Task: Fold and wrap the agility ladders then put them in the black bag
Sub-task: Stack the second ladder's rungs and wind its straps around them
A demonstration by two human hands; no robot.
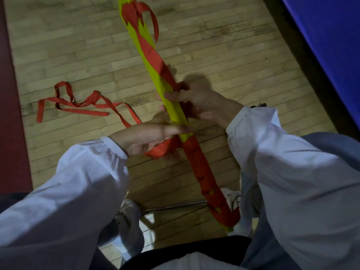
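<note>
A bundle of yellow agility-ladder rungs [155, 75] runs diagonally from the top centre down to my feet. Red strap is wound tightly round its lower part [204, 172] and spirals loosely higher up. My right hand [196, 102] grips the yellow bundle at its middle. My left hand [148, 139] holds the red strap [159, 151] just left of the bundle, pulled taut against it. The strap's loose tail [78, 106] trails in loops over the floor to the left. No black bag is in view.
Wooden gym floor [78, 45] lies under everything. A dark red band [9, 114] borders it on the left, and a blue mat [331, 45] with a dark edge stands at the upper right. My white shoes [128, 215] and a metal bar [175, 206] are below.
</note>
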